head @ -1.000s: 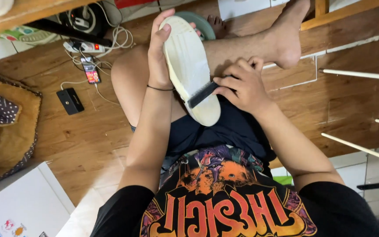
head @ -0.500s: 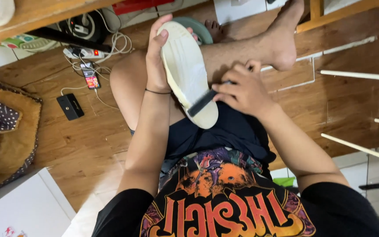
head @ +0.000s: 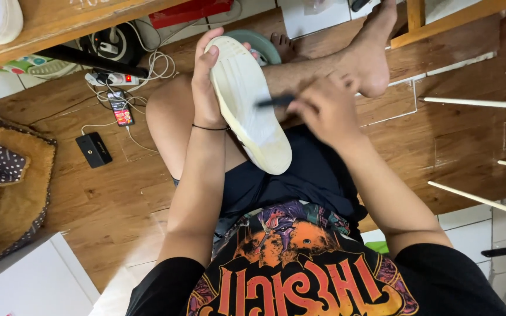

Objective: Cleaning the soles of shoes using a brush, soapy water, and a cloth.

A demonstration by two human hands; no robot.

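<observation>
Shoe [head: 247, 105] sits in the middle of the frame, sole up, pale cream and scuffed. The left hand [head: 207, 88] grips its side. The right hand [head: 323, 108] is closed around a dark brush [head: 273, 101] touching the sole.

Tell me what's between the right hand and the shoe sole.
In the head view, a dark brush spans from the right hand to the pale shoe sole, which the left hand holds.

Warm wood-plank floor [head: 106, 205] under even light; a wooden desk edge [head: 60, 23] runs along the top, a brown mat [head: 21, 193], possibly a pet bed, at left.
</observation>
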